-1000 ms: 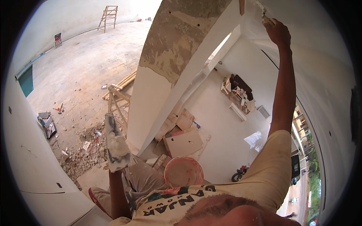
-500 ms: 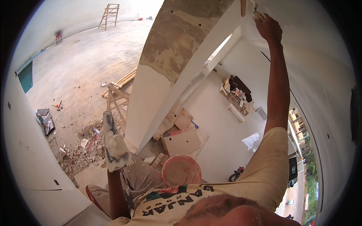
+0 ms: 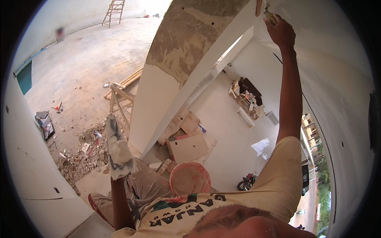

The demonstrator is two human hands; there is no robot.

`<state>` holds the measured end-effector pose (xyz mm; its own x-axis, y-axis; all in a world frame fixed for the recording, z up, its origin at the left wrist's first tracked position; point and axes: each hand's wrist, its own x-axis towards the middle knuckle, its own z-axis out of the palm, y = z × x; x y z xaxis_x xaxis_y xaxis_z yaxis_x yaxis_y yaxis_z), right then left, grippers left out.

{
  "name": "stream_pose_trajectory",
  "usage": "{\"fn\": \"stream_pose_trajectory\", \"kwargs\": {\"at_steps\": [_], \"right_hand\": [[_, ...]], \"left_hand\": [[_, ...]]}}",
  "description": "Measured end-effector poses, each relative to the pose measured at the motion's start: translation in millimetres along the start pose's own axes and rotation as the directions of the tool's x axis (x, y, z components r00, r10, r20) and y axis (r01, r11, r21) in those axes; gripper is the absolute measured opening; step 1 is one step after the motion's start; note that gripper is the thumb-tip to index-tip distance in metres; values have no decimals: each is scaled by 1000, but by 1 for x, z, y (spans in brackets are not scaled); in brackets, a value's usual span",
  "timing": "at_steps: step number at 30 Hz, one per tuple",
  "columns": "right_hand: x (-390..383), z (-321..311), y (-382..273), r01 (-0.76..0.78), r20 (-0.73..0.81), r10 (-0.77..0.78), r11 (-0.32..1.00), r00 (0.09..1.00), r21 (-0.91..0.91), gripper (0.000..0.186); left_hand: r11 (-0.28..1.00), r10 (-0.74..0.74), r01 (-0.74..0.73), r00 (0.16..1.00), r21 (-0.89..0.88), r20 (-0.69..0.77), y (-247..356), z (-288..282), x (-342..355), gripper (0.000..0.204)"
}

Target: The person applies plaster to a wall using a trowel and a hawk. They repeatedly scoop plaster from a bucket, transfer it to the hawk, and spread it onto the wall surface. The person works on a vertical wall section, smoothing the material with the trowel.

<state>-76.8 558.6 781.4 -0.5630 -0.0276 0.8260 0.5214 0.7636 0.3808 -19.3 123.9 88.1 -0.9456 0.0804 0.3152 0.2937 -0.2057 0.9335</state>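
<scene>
While right fingers wrap a tool handle, left fingers' grip hidden beneath board

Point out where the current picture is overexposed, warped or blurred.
In the head view, the far wall at upper left washes out nearly white; in the head view, the edge of the white surface at right bows; in the head view, a small dark reddish patch is smeared, while the right hand looks fairly clear.

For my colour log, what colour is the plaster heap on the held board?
The plaster heap is creamy off-white; head view.
</scene>
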Motion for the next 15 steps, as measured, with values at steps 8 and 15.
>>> {"fn": "stream_pose_trajectory", "kwargs": {"at_steps": [8,15], "right_hand": [[50,53,-37,-32,19,33,997,999,-68,49],[49,62,-57,-74,-97,66,993,993,-89,46]], "left_hand": [[485,-256,223,961,-846,107,-69,-13,-25,53],[434,-219,244,962,-867,162,-53,-17,-26,53]]}}
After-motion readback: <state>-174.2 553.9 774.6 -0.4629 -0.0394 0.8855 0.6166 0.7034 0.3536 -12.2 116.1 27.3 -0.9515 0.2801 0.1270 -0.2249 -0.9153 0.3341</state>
